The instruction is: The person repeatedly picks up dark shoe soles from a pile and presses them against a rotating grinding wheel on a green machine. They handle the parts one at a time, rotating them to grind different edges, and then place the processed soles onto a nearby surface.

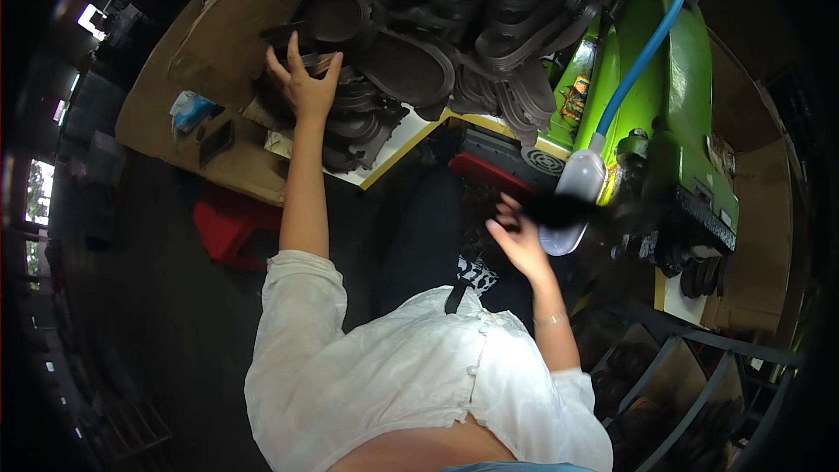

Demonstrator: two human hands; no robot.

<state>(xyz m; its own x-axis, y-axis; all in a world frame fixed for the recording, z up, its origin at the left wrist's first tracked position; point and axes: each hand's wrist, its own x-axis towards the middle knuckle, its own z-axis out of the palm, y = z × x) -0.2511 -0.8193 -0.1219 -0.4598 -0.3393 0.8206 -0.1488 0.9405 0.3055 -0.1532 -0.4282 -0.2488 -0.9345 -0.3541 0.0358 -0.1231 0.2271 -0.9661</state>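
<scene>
A big heap of dark brown shoe soles (411,65) covers the work table ahead of me. Over its left side, my left hand (308,87) reaches with thumb and fingers spread. Dark sole edges lie right by those fingertips; I see nothing clasped between them. My right hand (522,243) hovers lower, in front of the green machine (695,114), its thumb and fingers apart. Just beyond its fingers is a dark, motion-smeared thing (568,212), too blurred to name. Whether it touches the hand is unclear.
A lamp (581,179) on a blue flexible neck hangs beside the machine. Cardboard (210,52) walls the table's left, near a blue-and-white packet (190,111). A red stool (229,229) stands below. At lower right, a metal rack (682,385) holds dark pieces.
</scene>
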